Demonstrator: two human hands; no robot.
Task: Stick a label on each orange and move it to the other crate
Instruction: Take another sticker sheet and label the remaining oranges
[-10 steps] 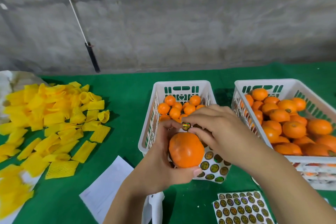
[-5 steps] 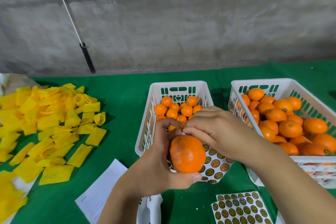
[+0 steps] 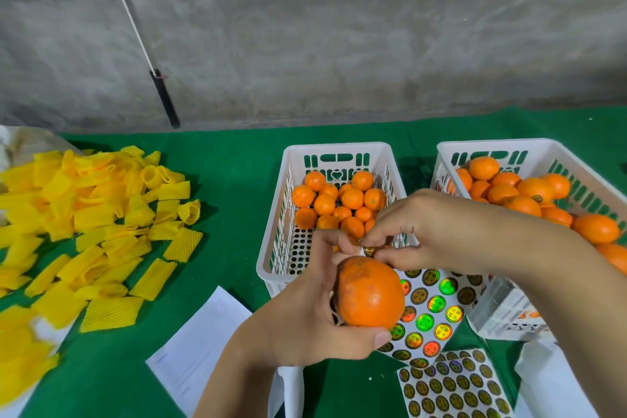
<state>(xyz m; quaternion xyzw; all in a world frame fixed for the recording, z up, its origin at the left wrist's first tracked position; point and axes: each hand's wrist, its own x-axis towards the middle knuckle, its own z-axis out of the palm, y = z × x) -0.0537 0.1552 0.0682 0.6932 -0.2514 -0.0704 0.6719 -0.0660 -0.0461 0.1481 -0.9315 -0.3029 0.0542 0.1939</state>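
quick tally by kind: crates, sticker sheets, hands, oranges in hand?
White crates: 2, the middle crate and the right crate
Sticker sheets: 2, the held sheet and the flat sheet
Hands: 2, left hand and right hand
Held orange: 1
Total: 7

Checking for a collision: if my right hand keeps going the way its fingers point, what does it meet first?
Probably the left hand: the right hand, pinching a label, points leftward at the left fingertips above the held orange; depth is unclear.

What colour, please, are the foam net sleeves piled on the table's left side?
Yellow; the foam net sleeves show best in the head view, against the green table cover.
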